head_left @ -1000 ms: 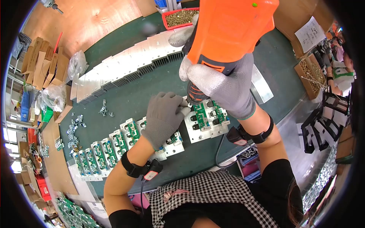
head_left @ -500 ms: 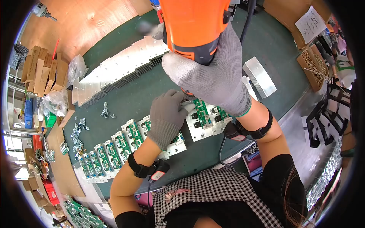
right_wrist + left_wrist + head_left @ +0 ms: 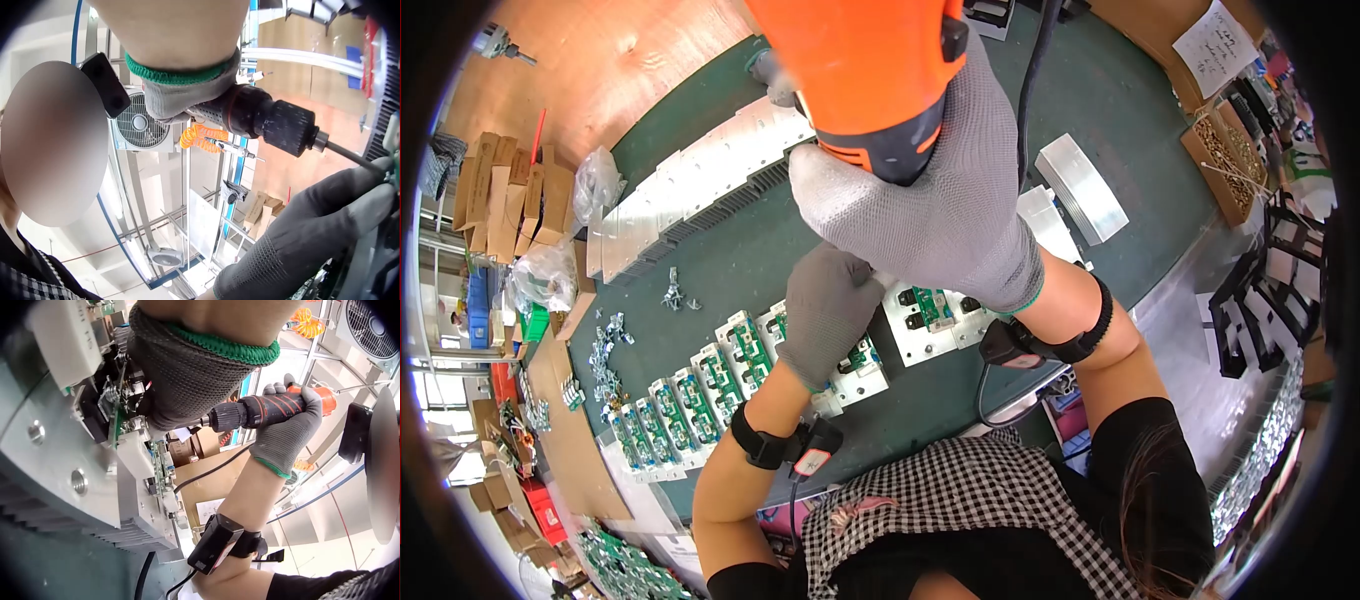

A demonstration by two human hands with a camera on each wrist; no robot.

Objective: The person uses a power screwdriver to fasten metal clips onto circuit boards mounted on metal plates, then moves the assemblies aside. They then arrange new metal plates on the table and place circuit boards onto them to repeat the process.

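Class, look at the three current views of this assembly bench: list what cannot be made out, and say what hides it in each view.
1. Head view: the driver's bit tip, hidden behind the right hand gripping the orange power screwdriver.
2. Left wrist view: the fastener being driven, hidden behind the grey-gloved left hand.
3. Right wrist view: the green circuit board on its aluminium plate, cut off at the right edge.
4. Head view: print on the white paper sheet, too small.

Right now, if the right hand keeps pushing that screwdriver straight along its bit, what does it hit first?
Probably the left hand's fingertips, which touch the bit tip, then the circuit board. The right hand grips the orange screwdriver.
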